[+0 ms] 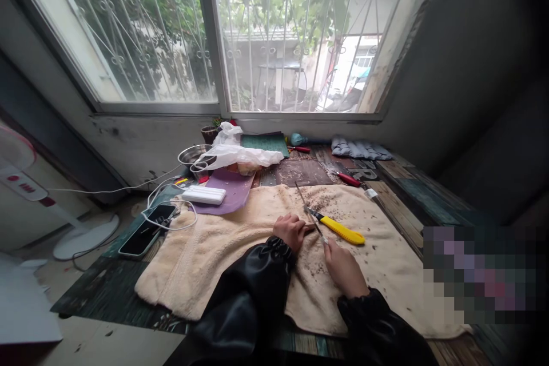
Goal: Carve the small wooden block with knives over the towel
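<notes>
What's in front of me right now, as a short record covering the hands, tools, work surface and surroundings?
Left hand: holding a small brown piece low over the towel
Right hand: gripping a long thin tool, tip pointing away; blade or file, cannot tell
Yellow knife: lying beside the right hand
Surface: beige towel, scattered brown bits
Left side: phone, cable
Far side: white plastic bag, red-handled tool
</notes>
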The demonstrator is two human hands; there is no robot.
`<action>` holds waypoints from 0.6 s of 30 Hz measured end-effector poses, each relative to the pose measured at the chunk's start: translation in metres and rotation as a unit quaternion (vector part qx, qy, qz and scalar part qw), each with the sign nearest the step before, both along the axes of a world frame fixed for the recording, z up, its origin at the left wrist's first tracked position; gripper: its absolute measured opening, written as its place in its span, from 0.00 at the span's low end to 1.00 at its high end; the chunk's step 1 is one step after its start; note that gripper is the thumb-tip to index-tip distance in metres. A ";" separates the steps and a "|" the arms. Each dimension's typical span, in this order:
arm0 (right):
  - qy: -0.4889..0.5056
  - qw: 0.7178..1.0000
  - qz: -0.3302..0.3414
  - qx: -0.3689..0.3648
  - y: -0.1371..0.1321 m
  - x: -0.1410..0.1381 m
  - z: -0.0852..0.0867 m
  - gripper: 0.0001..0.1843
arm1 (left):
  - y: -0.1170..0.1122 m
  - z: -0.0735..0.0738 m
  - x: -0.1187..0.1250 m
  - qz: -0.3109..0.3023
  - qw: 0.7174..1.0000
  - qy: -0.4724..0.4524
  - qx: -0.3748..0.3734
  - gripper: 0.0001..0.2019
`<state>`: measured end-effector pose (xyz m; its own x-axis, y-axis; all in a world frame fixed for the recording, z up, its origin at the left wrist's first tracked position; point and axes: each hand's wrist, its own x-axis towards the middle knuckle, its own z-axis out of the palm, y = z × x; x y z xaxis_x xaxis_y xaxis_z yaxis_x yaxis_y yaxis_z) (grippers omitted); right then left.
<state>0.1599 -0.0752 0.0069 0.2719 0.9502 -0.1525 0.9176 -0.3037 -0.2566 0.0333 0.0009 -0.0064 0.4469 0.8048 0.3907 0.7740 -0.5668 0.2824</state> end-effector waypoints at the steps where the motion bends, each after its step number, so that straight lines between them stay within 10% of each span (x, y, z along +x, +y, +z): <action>1: 0.000 1.000 0.000 -0.002 -0.003 0.001 0.000 0.20 | 0.000 0.000 0.000 0.001 1.000 -0.001 0.001 0.11; 18: -0.024 1.000 -0.003 -0.001 -0.009 -0.004 0.000 0.19 | 0.000 -0.001 0.001 0.010 1.000 -0.004 0.007 0.10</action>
<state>0.1556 -0.0845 0.0068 0.2843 0.9482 -0.1414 0.9271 -0.3095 -0.2112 0.0345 0.0013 -0.0078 0.4275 0.8083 0.4048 0.7833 -0.5548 0.2805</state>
